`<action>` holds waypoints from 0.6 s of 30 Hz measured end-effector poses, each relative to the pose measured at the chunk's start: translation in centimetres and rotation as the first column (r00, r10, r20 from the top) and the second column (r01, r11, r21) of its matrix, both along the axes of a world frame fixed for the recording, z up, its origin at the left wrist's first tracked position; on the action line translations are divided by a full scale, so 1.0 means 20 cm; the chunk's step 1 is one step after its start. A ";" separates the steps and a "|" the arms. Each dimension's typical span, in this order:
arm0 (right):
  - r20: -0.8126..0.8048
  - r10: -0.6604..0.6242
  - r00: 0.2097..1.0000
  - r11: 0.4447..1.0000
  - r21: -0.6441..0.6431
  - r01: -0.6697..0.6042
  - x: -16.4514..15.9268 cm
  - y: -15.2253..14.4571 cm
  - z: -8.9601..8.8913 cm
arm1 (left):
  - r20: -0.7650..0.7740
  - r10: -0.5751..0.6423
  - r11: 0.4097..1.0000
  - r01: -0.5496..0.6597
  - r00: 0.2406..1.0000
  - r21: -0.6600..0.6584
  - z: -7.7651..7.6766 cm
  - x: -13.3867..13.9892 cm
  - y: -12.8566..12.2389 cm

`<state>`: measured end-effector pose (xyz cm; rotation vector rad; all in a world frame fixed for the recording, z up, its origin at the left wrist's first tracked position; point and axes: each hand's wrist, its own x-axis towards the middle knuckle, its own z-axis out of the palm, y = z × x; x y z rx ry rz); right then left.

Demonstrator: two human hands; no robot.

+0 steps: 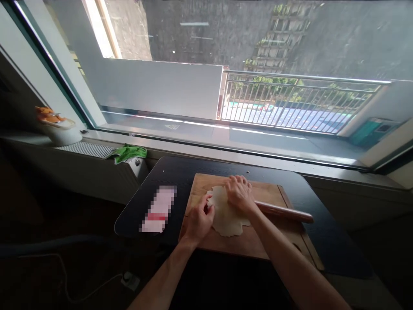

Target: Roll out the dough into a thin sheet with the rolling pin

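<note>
A thin, flattened sheet of pale dough (226, 217) with an uneven edge lies on a wooden cutting board (222, 247). At its left edge is my left hand (199, 217), fingers curved and a gap between thumb and forefinger. My right hand (240, 193) lies over the far right part of the dough, palm down with the fingers stretched out; what is under the palm is hidden. A wooden rolling pin (287, 212) rests slantwise on the board to the right, its near-left end partly behind my right wrist and its other end past the board's edge.
The board sits on a dark table (138, 211) with rounded corners. A pixelated pink-and-white item (159, 209) lies left of the board. Beyond are a green cloth (130, 153) on a radiator, a white container (64, 131) with an orange figure, and a large window.
</note>
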<state>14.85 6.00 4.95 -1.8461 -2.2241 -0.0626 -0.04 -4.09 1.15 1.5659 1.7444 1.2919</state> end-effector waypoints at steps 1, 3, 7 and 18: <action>-0.014 0.016 1.000 0.999 0.031 -0.016 0.00 -0.04 -0.02 | 0.003 0.002 1.000 -0.002 1.000 0.010 -0.01 0.00 0.00; -0.033 0.022 0.999 0.998 0.054 -0.021 0.00 -0.07 -0.03 | 0.000 0.001 1.000 -0.001 1.000 0.026 -0.02 0.00 0.00; -0.057 -0.138 0.989 0.985 -0.108 0.131 -0.02 0.08 0.05 | -0.002 0.011 0.999 -0.011 1.000 0.040 -0.02 0.00 0.00; -0.062 -0.051 0.997 0.994 -0.095 0.045 -0.01 0.06 0.03 | 0.039 0.006 0.997 -0.009 0.999 0.072 -0.04 0.00 0.00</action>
